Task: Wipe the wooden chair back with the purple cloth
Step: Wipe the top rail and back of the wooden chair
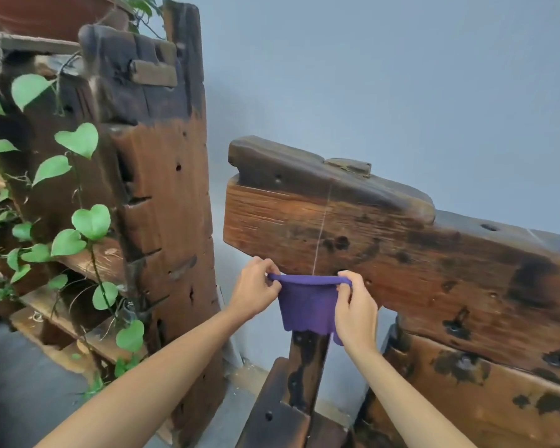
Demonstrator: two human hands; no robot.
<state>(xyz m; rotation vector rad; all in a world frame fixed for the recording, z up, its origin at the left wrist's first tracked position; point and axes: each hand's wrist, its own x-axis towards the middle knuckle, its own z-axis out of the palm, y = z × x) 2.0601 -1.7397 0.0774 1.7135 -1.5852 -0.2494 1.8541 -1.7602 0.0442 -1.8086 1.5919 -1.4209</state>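
The purple cloth (307, 302) hangs stretched between both hands, in front of the lower left edge of the wooden chair back (385, 240). My left hand (256, 289) pinches its top left corner. My right hand (356, 310) pinches the top right corner and covers part of the cloth's right side. The chair back is a thick, dark-stained rustic plank with holes and black patches, running from centre to the right edge. A dark wooden post (306, 370) stands below the cloth.
A tall rustic wooden shelf upright (162, 195) stands at the left, with green vine leaves (78, 221) trailing over its slats. A pale grey wall (369, 76) is behind. The narrow gap between shelf and chair shows grey floor (23, 383).
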